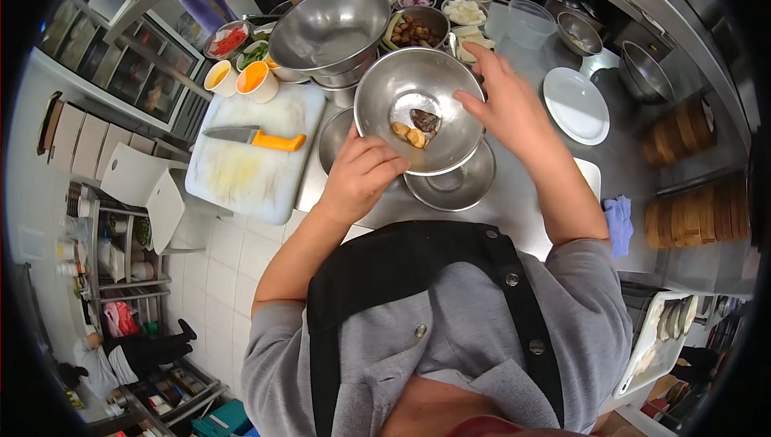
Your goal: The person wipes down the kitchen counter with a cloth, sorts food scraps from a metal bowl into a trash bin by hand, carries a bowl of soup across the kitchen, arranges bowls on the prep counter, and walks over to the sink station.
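Observation:
Both hands hold a steel bowl point(377, 108) by its rim, above the counter. My left hand point(361, 173) grips the lower left edge, fingers curled. My right hand point(499, 100) is on the right edge, its thumb over the rim and its fingers against the outside. Inside the bowl lie a dark piece point(425, 120) and a few yellowish-brown pieces point(411, 135). Another steel bowl point(454, 190) sits partly hidden beneath the held one, with a further bowl point(329, 144) to its left.
A white cutting board point(233, 173) with an orange-handled knife point(277, 141) lies left, with paper cups point(257, 82) behind it. A large steel bowl point(329, 31) and several ingredient containers point(466, 11) stand behind. To the right are a white plate point(577, 106) and bamboo steamers point(695, 218).

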`<state>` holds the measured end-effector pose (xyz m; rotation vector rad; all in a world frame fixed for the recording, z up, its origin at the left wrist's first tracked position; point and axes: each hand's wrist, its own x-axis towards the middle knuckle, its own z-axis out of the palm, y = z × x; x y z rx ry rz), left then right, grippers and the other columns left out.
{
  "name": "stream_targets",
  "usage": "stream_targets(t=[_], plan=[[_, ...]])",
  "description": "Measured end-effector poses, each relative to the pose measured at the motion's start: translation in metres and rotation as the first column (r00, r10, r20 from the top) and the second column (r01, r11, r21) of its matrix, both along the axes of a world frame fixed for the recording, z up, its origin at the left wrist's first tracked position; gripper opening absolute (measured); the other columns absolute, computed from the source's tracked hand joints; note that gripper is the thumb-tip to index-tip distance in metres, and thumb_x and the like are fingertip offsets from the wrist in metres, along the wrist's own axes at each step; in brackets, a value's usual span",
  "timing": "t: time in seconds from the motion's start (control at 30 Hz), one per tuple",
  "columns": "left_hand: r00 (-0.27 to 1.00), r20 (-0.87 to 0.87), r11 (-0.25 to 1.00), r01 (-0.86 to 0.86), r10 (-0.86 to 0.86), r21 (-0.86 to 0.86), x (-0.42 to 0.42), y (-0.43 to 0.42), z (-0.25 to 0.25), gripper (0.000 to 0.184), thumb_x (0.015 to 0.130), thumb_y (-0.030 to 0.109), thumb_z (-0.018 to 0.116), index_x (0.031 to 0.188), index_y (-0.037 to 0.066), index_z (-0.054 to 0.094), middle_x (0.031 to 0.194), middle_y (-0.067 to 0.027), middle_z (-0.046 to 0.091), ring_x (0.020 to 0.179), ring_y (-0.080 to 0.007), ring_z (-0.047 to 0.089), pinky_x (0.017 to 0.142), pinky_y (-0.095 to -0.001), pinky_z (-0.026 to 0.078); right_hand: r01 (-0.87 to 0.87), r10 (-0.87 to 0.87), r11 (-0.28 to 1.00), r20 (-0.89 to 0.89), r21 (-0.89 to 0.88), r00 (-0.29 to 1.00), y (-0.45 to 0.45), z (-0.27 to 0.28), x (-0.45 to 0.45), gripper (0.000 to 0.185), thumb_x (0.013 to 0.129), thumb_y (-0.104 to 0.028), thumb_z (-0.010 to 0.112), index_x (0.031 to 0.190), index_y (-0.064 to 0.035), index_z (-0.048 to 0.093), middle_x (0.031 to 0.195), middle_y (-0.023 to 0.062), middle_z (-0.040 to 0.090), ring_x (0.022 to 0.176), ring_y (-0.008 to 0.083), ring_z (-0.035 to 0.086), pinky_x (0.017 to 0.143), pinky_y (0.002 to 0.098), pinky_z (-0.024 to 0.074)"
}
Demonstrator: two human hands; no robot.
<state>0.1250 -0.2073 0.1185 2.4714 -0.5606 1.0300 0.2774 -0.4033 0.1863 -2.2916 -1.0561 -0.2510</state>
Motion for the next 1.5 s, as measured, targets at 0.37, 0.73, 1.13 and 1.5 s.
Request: stream_targets(t=[0.37,0.73,1.13,1.5], plan=[[0.998,0.018,0.997,0.062,-0.063,0.056,-0.006,0.000,-0.004,0.014,0.066,0.007,0.065,0.080,0.008,0.066,0.080,-0.0009,0.060,0.087,-0.0193,0.056,0.099,-0.0490,0.039,-0.007,0.002,1.000,0.253,0.020,0.967,-0.004,-0.007,-0.011,0.056,0.081,-0.012,0.063,0.132,-0.0067,0.040,0.122,0.0202,0.049,0.105,0.0386,0.054,0.087,0.0443,0.0450],[0.995,0.011,0.994,0.103,-0.104,0.047,-0.005,0.003,-0.002,0.018,0.064,0.009,0.064,0.082,0.007,0.067,0.081,-0.0013,0.060,0.087,-0.0198,0.056,0.101,-0.0503,0.038,-0.174,0.183,0.982,0.166,-0.071,0.969,-0.001,-0.004,-0.020,0.051,0.078,-0.013,0.065,0.127,-0.0127,0.049,0.124,0.0200,0.048,0.110,0.0392,0.051,0.091,0.0424,0.0442],[0.996,0.069,0.974,0.039,-0.056,0.224,0.018,0.053,0.086,0.013,0.068,0.010,0.062,0.081,0.010,0.063,0.083,-0.0016,0.059,0.091,-0.0202,0.057,0.103,-0.0515,0.035,-0.526,0.511,0.833,-0.126,-0.173,0.850,0.101,0.024,0.005,0.031,0.077,-0.008,0.065,0.107,-0.0122,0.065,0.094,0.0138,0.060,0.088,0.0320,0.058,0.078,0.0393,0.0465],[0.979,-0.145,0.483,0.059,0.143,0.874,0.106,0.123,0.174,0.013,0.064,0.006,0.061,0.075,0.008,0.066,0.087,-0.0053,0.062,0.099,-0.0229,0.056,0.108,-0.0449,0.034,-0.280,0.259,0.767,0.121,0.578,0.958,0.267,-0.024,0.054,0.016,0.076,-0.001,0.060,0.091,-0.0050,0.063,0.095,0.0132,0.065,0.094,0.0229,0.062,0.077,0.0346,0.0504]])
